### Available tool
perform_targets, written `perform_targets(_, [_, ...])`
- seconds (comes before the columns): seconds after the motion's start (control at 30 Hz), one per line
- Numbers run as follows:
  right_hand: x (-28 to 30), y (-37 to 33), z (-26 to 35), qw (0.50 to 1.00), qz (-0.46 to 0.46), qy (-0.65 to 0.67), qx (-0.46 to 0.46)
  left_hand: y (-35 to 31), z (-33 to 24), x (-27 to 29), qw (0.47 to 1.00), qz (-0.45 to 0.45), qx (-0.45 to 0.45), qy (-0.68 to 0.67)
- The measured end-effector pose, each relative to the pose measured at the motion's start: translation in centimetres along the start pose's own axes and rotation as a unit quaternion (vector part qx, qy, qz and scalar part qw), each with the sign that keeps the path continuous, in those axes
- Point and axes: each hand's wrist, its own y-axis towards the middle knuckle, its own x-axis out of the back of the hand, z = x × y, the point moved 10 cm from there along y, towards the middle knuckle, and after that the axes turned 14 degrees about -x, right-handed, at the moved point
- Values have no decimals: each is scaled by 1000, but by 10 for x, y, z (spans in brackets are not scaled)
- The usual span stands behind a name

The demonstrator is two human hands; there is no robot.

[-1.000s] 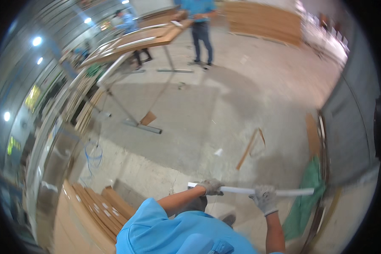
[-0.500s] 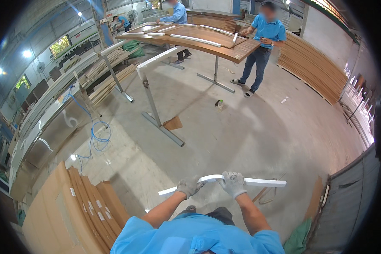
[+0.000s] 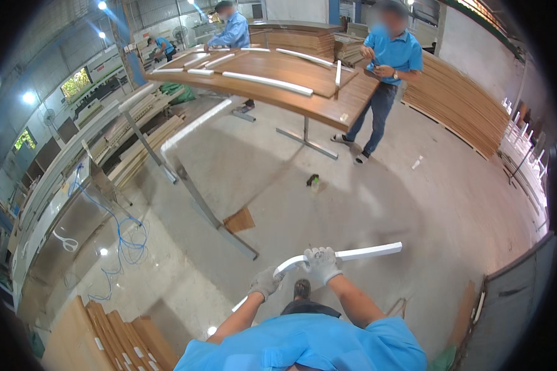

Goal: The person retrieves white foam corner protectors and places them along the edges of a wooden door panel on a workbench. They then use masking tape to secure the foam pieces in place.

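Observation:
Both my hands, in grey work gloves, grip one long white strip (image 3: 371, 251) that looks like foam. My left hand (image 3: 265, 282) is closed round it near its lower left part. Close by, my right hand (image 3: 322, 266) holds it around the middle. Between the hands the strip bows upward, and its right part sticks out past my right hand. Its left end slants down beside my left forearm.
Ahead stands a brown panel (image 3: 346, 102) on metal stands, with white strips (image 3: 267, 83) on it. A co-worker (image 3: 393, 55) stands at its right end, another (image 3: 234, 31) behind it. A padded trestle (image 3: 195, 127), blue hose (image 3: 130, 241) and stacked cardboard (image 3: 74, 334) lie leftward.
The view has moved forward, with the trestle and brown panel shifting left. The strip has tilted, its left end lower and right end higher. Both hands have kept hold of it.

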Motion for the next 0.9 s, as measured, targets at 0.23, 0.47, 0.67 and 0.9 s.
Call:
perform_targets(0.23, [17,157,-31,987,38,130,-91,105,26,47,956,-129,75,-252])
perform_targets(0.47, [3,281,-41,616,170,739,-214,151,52,102,686,-226,56,-690])
perform_targets(0.67, [-70,304,24,516,266,781,-228,134,74,88,638,-91,40,-763])
perform_targets(0.9, [-94,290,210,677,239,681,-146,116,205,192,762,-132,20,-634])
